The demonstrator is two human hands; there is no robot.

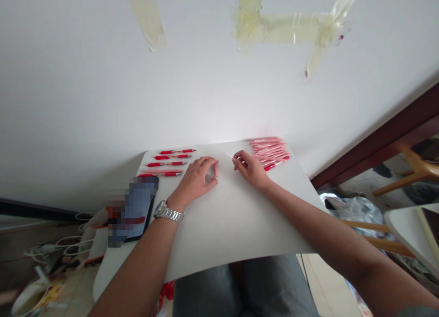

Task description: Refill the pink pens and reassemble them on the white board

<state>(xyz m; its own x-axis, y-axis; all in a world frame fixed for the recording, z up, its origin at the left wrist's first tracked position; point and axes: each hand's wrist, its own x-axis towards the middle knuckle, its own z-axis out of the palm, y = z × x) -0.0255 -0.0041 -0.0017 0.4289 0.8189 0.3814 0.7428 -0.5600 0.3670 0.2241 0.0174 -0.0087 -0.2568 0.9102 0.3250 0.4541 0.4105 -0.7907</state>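
My left hand (pixel 196 177) is curled above the table, thumb and index finger in a loop with a short pink rod (pixel 216 170) between their tips. To its right, my right hand (pixel 252 171) pinches a thin white stick (pixel 229 155) that points up and left; its far part is hidden in the fingers. Red pens (pixel 168 164) lie in a row on the left, with a pink stick (pixel 163 171) among them. Behind my right hand is a pile of thin pink sticks (pixel 269 146), perhaps pen refills, with a red pen (pixel 272 165) at its near edge.
The white table (pixel 233 225) stands against a white wall with yellowed tape (pixel 291 27). A phone (pixel 137 212), partly pixelated, lies at the table's left edge. Cables (pixel 65 246) are on the floor at left; a wooden chair (pixel 408 171) and plastic bags (pixel 360 210) are at right.
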